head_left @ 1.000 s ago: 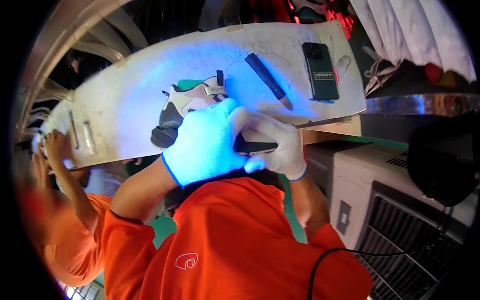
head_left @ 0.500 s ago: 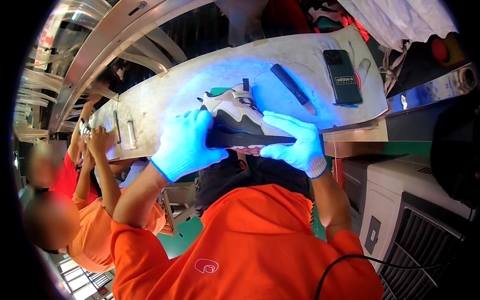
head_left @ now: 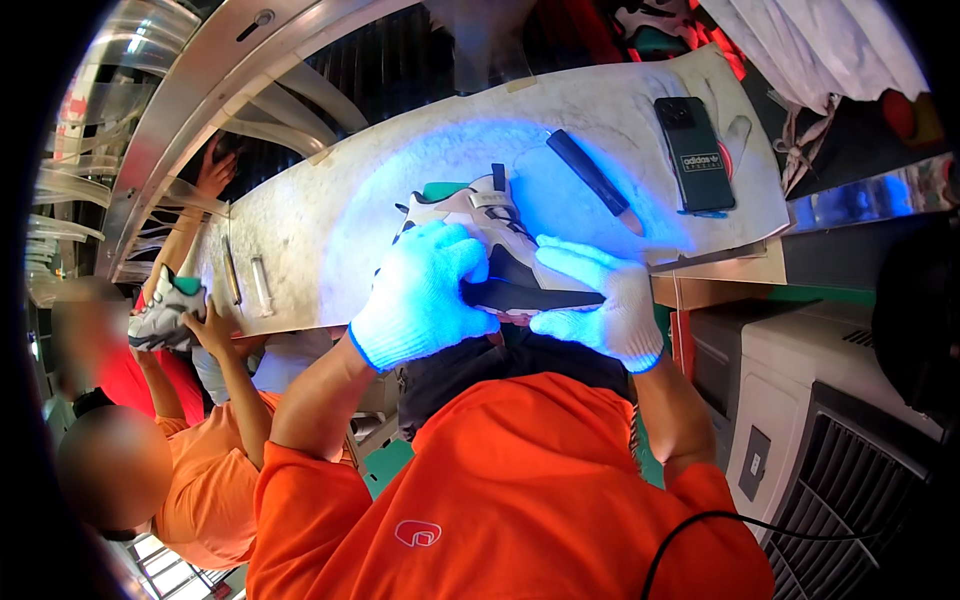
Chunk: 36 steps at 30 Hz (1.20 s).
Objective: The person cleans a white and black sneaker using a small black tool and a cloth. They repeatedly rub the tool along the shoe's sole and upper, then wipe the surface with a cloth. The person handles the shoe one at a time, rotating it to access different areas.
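A white and dark sneaker (head_left: 512,272) lies on its side in blue light near the front edge of the worktable (head_left: 300,240), its sole edge toward me. Gloved in white knit, my left hand (head_left: 425,292) wraps the shoe's left part, with fingers over the upper and the thumb low by the sole. My right hand (head_left: 598,300), gloved alike, grips the other end between its fingers above and its thumb below. The green lining shows at the shoe's opening. Part of the upper is hidden behind my left hand.
Beyond the shoe lie a dark flat stick-like tool (head_left: 592,178) with a pale tip and a dark phone (head_left: 695,155). A thin rod (head_left: 231,270) and a clear tube (head_left: 261,285) rest at the left. A co-worker there holds a grey shoe (head_left: 168,312). Conveyor rollers run behind.
My left hand has slid right, over more of the shoe, and its fingers have curled closer. The sneaker has shifted slightly. At the left, the co-worker's grey shoe has come into clear view.
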Each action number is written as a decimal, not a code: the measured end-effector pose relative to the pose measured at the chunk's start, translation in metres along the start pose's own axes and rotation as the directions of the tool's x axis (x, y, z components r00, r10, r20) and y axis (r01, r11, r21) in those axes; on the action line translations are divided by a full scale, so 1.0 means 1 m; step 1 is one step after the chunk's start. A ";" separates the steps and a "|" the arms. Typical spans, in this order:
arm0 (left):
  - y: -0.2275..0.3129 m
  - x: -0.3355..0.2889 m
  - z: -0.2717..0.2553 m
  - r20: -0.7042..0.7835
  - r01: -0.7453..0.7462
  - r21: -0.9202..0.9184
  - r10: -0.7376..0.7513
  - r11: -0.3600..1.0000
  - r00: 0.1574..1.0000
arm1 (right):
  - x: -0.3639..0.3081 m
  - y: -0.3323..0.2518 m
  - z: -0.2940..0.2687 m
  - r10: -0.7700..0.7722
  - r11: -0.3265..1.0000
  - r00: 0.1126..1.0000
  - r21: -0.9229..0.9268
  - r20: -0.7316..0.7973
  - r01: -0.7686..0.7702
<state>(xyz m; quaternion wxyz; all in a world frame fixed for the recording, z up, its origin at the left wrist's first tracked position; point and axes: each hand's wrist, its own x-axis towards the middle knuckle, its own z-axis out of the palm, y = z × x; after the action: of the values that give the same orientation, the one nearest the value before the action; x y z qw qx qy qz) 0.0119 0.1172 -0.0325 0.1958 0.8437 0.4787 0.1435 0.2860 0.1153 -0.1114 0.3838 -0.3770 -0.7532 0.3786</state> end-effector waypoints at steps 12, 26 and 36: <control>0.008 0.011 -0.010 0.055 0.238 -0.152 -0.232 0.959 0.971 | 0.005 0.003 -0.002 -0.084 0.994 0.996 0.067 -0.037 0.086; -0.016 0.027 -0.019 0.188 0.067 -0.179 -0.033 0.982 0.982 | 0.078 -0.068 0.006 0.419 0.898 0.866 -0.261 0.271 -0.353; -0.146 -0.063 0.009 -0.195 0.077 -0.793 -0.371 0.604 0.908 | 0.001 -0.052 0.042 0.064 0.915 0.909 -0.340 -0.412 -0.218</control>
<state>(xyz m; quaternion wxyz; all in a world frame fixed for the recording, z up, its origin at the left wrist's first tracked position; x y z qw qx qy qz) -0.1254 0.1286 -0.1127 0.4673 0.5721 0.5010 0.4510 0.2352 0.0821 -0.0837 0.4179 -0.5663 -0.6897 0.1702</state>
